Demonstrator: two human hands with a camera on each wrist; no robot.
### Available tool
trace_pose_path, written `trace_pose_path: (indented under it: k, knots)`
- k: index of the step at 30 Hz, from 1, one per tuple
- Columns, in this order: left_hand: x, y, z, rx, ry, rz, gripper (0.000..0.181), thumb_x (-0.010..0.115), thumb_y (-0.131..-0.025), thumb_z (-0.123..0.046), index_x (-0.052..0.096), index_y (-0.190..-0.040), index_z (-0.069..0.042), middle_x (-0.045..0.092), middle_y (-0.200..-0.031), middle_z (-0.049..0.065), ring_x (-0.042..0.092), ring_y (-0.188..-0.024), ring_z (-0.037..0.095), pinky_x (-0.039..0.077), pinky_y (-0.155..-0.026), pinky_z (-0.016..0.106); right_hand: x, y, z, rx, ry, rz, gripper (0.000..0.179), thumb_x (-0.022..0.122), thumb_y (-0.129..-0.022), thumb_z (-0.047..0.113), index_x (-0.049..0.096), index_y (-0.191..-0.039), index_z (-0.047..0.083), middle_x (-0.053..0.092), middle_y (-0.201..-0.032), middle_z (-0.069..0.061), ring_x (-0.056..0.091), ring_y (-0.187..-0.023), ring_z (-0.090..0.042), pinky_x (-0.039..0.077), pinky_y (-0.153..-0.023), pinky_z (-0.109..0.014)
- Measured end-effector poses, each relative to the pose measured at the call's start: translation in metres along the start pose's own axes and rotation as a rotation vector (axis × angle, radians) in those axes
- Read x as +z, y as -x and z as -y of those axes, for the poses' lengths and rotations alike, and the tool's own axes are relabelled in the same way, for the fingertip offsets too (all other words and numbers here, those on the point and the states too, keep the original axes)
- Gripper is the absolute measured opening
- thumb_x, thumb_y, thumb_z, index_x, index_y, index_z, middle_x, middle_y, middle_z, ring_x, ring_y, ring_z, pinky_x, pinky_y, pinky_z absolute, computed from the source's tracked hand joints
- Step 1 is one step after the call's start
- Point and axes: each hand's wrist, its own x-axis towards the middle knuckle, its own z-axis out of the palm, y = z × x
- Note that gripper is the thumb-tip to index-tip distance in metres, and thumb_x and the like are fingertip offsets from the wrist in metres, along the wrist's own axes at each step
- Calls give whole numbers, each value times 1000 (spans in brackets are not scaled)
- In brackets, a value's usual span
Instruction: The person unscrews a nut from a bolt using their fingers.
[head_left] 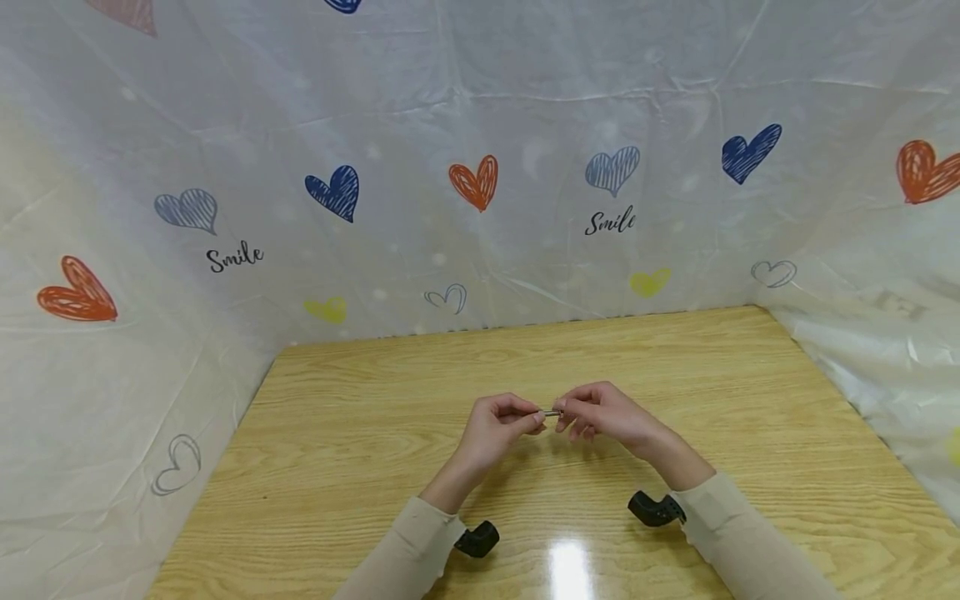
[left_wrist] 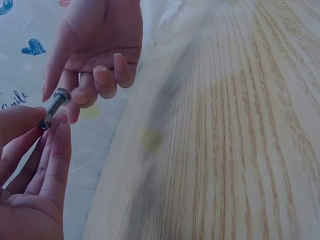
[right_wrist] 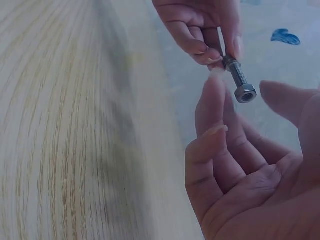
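Observation:
A metal bolt [left_wrist: 54, 107] with a hex nut [right_wrist: 245, 93] on its threaded end is held above the table, between the two hands. My left hand [head_left: 498, 429] pinches the bolt's other end between thumb and fingers, so that end is partly hidden. In the right wrist view, a thin pale sliver [right_wrist: 221, 41] shows by the left fingers; its kind cannot be told. My right hand [head_left: 611, 417] is around the nut end with loosely bent fingers. Its thumb [right_wrist: 287, 102] stands apart from the nut, and its index finger [right_wrist: 212, 102] lies close beside the bolt.
Below the hands is a wood-grain table [head_left: 360, 450]. A pale sheet [head_left: 525, 242] printed with hearts hangs along its back and sides. Black wrist cameras [head_left: 478, 540] sit under both beige sleeves [head_left: 420, 542].

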Motion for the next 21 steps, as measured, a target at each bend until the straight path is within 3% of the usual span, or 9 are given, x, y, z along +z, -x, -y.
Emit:
trace_pose_path:
  k: [4, 10, 17, 21]
  knots:
    - [0, 0, 1, -2, -4, 1, 13, 71, -95, 0, 72, -105, 9, 72, -100, 18, 75, -89, 25, 60, -91, 53, 0, 0, -2, -20, 8, 9, 36, 60, -106, 24, 67, -120, -9, 72, -100, -22, 70, -82, -32, 56, -62, -30]
    - [-1, 1, 2, -9, -6, -6, 14, 71, -96, -2, 72, -105, 9, 73, -101, 17, 75, -90, 25, 61, -91, 52, 0, 1, -1, -34, -25, 30, 38, 61, -105, 20, 60, -130, -8, 69, -114, -26, 70, -86, -32, 58, -66, -34]
    - [-1, 0, 2, -2, -10, -3, 14, 71, -96, -1, 72, -106, 9, 72, -101, 18, 75, -90, 25, 61, -91, 52, 0, 1, 0, 1, 22, -3, 42, 57, -107, 28, 68, -118, -11, 76, -94, -15, 71, -78, -28, 53, -61, -27]
    - [-1, 0, 2, -8, -11, -2, 13, 71, -95, -1, 72, -105, 8, 72, -100, 17, 75, -90, 25, 61, -91, 52, 0, 2, 1, -18, 12, 0, 34, 60, -106, 21, 68, -119, -9, 75, -100, -21, 70, -81, -29, 54, -62, -28]
